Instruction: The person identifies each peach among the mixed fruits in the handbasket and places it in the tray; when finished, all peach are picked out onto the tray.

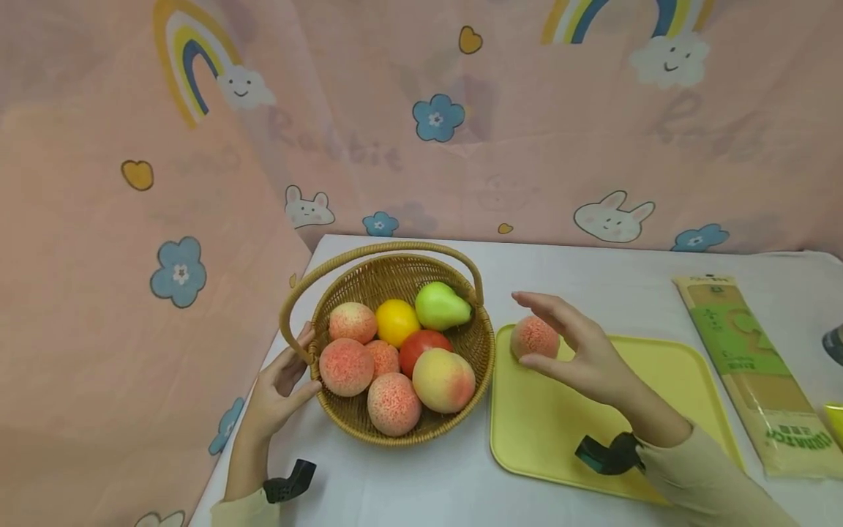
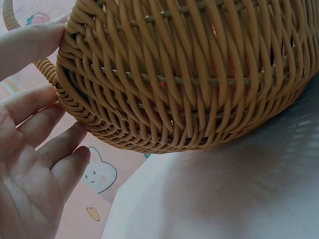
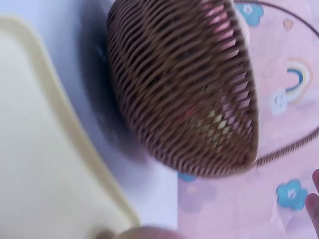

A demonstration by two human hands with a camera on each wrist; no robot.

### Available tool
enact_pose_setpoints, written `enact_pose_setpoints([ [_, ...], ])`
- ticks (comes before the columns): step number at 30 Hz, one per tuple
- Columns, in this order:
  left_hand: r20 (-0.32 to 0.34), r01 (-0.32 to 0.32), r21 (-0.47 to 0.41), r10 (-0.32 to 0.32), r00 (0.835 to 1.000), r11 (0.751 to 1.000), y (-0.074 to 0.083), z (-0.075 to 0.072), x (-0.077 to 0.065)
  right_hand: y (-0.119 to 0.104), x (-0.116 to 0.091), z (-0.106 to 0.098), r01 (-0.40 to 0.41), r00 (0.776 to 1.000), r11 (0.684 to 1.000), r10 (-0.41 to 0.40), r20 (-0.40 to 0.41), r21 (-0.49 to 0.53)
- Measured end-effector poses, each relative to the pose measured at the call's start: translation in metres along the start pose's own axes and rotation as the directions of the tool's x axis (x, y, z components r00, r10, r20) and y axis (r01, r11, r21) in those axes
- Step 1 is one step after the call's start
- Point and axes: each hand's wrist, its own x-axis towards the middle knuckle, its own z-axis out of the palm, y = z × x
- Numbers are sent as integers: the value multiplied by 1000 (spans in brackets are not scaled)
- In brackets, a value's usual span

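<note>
A wicker basket (image 1: pixel 487 366) with an arched handle holds several peaches (image 1: pixel 444 380), a green pear (image 1: pixel 443 306), a yellow round fruit (image 1: pixel 397 323) and a red fruit (image 1: pixel 421 347) partly covered by others. At the basket's left rim my left hand (image 1: pixel 273 395) rests its thumb and fingertips against the wicker (image 2: pixel 164 79), near the handle's base. My right hand (image 1: pixel 582 351) hovers around a single peach (image 1: pixel 532 338) at the far left corner of the yellow tray (image 1: pixel 546 439). Its thumb and fingers are spread apart; contact with the peach is not clear.
Right of the tray lies a long green and tan packet (image 1: pixel 751 373). A dark object (image 1: pixel 834 344) and a yellow one (image 1: pixel 835 421) are cut off at the right edge. A pink patterned cloth (image 1: pixel 395 176) hangs behind the white table (image 1: pixel 421 483).
</note>
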Motion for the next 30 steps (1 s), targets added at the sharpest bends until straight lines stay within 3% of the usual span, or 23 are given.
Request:
enact_pose_setpoints([
  [7, -1, -10, 6, 10, 1000, 1000, 1, 0, 2, -26, 33, 20, 1, 991, 998, -9, 133, 62],
  [12, 5, -9, 10, 9, 1000, 1000, 1, -1, 1, -42, 61, 39, -4, 966, 997, -15, 257, 73],
  [24, 11, 5, 25, -5, 1000, 1000, 0, -1, 1, -65, 113, 92, -102, 867, 984, 15, 498, 148],
  [30, 9, -2, 23, 2, 1000, 1000, -3, -1, 1, -63, 134, 110, -147, 804, 984, 60, 591, 100],
])
